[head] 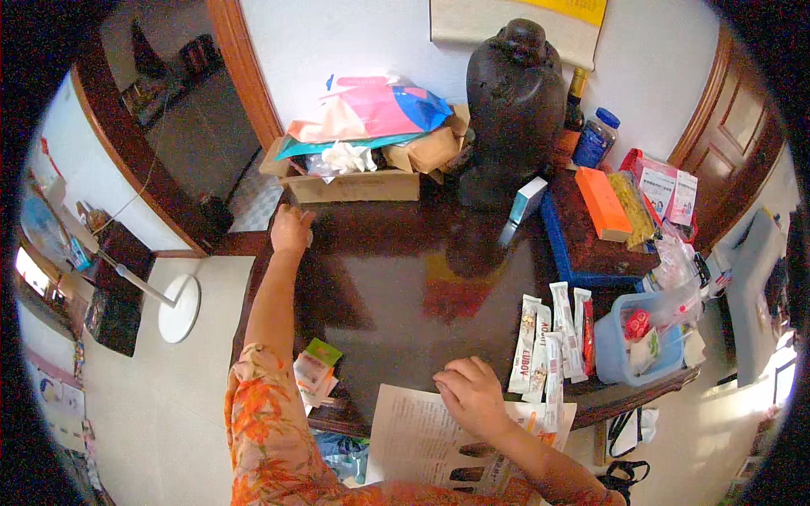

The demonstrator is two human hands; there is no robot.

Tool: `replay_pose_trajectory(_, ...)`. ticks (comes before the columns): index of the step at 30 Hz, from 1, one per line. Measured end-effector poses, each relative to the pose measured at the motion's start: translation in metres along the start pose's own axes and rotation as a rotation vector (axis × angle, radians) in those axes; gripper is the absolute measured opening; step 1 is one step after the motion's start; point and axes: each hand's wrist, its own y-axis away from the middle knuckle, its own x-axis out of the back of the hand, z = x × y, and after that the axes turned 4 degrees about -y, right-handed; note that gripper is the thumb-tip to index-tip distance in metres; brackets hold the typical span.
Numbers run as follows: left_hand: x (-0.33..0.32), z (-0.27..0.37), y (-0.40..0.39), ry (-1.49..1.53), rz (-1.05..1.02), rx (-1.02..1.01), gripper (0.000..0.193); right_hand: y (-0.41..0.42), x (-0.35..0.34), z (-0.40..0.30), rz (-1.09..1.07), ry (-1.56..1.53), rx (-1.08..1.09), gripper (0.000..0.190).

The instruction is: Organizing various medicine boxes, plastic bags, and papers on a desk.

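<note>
My left hand [292, 231] reaches to the far left corner of a dark polished wooden table [380, 297], just in front of an open cardboard box [354, 188]. A small pale bit shows beside its fingers; whether it is held cannot be seen. My right hand [473, 393], loosely curled and palm down, is over the upper edge of a printed paper sheet [411, 430] at the table's front. Its underside is hidden. Several slim printed sachets [524, 345] lie to the right of this hand, one overlapping the sheet. Small packets [316, 370] lie by my left forearm.
A dark statue [516, 114] stands at the back, with a bottle [574, 104] and a blue-lidded jar [596, 139] beside it. An orange box [602, 203] tops a blue-edged case [563, 246]. A light-blue plastic basket [610, 348] sits at the right edge.
</note>
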Motion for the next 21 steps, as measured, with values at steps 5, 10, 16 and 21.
replay_pose_trajectory(5, -0.005, 0.114, 0.017, 0.094, -0.004, 0.189, 0.035, 0.015, 0.012, 0.029, -0.029, 0.097, -0.091, 0.009)
replay_pose_trajectory(10, 0.0, 0.092, 0.017, -0.023, 0.022, 0.162, 0.041, 0.009, 0.01, 0.02, -0.016, 0.07, -0.069, 0.008)
replay_pose_trajectory(16, 0.026, 0.108, 0.025, 0.035, 0.043, 0.292, 0.031, 0.012, 0.012, 0.025, -0.025, 0.079, -0.075, 0.009)
replay_pose_trajectory(21, 0.03, 0.099, 0.02, 0.109, -0.083, 0.282, 0.026, 0.009, 0.012, 0.021, -0.014, 0.077, -0.062, 0.01)
